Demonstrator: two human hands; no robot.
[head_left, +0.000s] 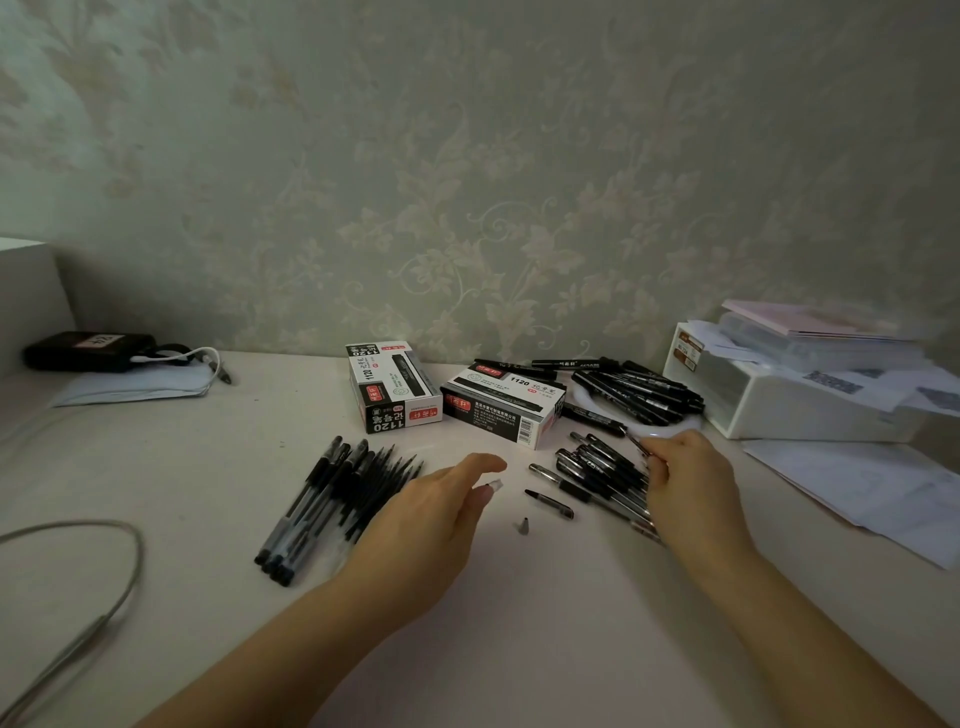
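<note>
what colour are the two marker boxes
The boxes are black and white, red labels; head view.

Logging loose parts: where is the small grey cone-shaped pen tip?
In the head view the small grey pen tip lies on the white table between the left hand and the right hand, just nearer the camera than a short black pen piece.

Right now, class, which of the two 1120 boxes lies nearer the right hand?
The barcode box, beside the marker heap, just beyond the right hand. The other box lies farther left, behind the capped pens.
</note>
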